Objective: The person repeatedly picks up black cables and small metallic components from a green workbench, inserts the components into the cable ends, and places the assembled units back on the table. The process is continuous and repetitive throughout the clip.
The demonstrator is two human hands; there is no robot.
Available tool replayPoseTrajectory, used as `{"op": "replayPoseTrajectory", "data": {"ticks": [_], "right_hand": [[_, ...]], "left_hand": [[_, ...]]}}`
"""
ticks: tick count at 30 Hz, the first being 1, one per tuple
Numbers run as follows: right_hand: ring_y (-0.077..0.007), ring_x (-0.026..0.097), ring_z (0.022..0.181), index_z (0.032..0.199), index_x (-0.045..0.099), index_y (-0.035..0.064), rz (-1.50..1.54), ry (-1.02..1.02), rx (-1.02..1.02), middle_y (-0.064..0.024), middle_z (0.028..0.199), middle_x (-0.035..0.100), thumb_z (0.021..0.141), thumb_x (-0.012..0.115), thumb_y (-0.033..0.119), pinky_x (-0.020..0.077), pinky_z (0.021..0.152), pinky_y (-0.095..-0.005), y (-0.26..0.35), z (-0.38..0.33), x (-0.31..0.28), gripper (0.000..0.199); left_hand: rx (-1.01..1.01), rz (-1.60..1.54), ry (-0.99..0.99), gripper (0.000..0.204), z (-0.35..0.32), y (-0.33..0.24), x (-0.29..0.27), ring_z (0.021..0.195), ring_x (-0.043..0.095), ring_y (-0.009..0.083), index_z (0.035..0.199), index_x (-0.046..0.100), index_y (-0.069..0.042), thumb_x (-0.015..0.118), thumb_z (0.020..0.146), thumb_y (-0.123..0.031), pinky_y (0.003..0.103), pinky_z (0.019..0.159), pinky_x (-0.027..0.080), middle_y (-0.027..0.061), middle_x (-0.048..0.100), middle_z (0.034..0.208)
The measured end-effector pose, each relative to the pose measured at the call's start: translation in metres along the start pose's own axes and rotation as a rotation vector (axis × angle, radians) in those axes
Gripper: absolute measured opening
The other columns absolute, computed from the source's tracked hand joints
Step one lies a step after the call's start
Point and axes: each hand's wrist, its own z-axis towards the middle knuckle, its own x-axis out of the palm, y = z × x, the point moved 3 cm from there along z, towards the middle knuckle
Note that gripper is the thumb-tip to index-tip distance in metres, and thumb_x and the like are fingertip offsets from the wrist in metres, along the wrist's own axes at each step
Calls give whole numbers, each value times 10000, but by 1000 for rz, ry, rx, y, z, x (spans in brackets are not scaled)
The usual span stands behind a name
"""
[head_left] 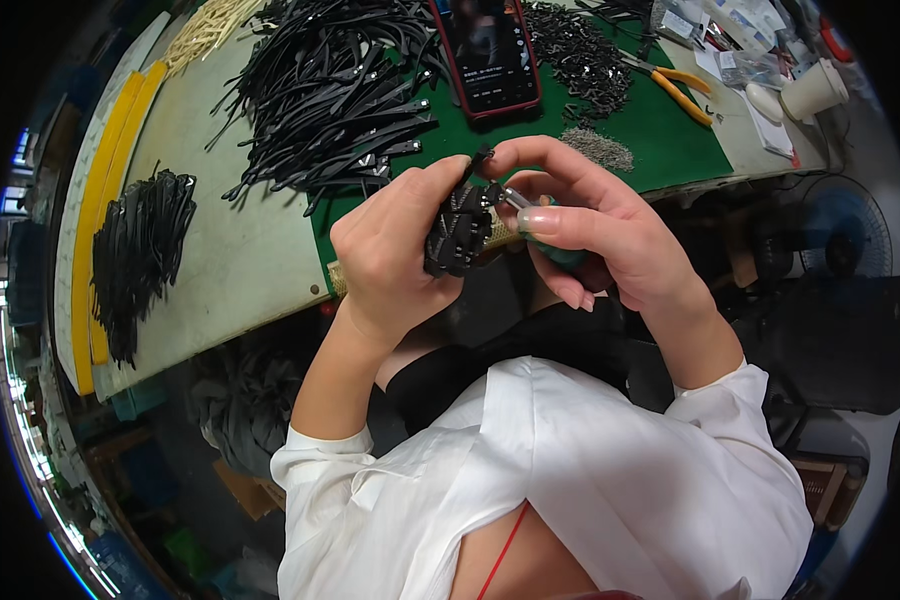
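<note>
Over the near edge of the table (260, 270): left hand (395, 235), closed round a bundle of black pieces (455, 235); right hand (610, 225), gripping a green-handled screwdriver (562, 254), tip at the bundle. Step, apparently: screw-driving; next move calls for steady alignment. Far: green mat (670, 150), phone (490, 60), black strips (320, 110). Right: pliers (682, 95), fan (845, 230).

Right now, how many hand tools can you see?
2: orange-handled pliers on the right of the green mat, and a green-handled tool in the right hand. Others may be hidden.
</note>
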Motion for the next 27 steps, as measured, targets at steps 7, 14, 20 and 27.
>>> {"op": "replayPoseTrajectory", "data": {"ticks": [7, 14, 20, 27], "right_hand": [[-87, 561, 520, 1197, 467, 41, -254, -183, -151, -32, 721, 604, 1008, 538, 193, 406, 464, -222, -3, 0, 5, 253], [-310, 654, 615, 1319, 426, 4, -1281, -466, -661, -160, 863, 669, 871, 696, 173, 514, 550, -380, -33, 14, 8, 550], [-346, 650, 623, 1313, 437, 11, -1319, -435, -480, -160, 800, 652, 823, 759, 244, 522, 559, -398, -37, 10, -2, 632], [-358, 683, 715, 1256, 510, 61, -1150, -505, -358, -167, 811, 663, 842, 739, 180, 524, 626, -403, -34, -15, -42, 488]], "left_hand": [[78, 61, 32, 479, 0, 0, -2, 598, 627, 273, 1059, 652, 30, 734, 588, 1, 330, 525, 488, 113, 632, 747], [-14, 227, 215, 428, -8, 7, -2, 651, 656, 283, 1028, 617, -17, 727, 614, -20, 349, 538, 494, 113, 637, 763], [-141, 487, 161, 342, 26, 48, -26, 706, 669, 340, 1008, 598, -69, 709, 689, -10, 414, 614, 515, 136, 667, 789], [35, 563, 493, 267, 57, 113, -22, 850, 679, 334, 1001, 653, -46, 692, 738, -24, 444, 750, 546, 137, 683, 831]]}}
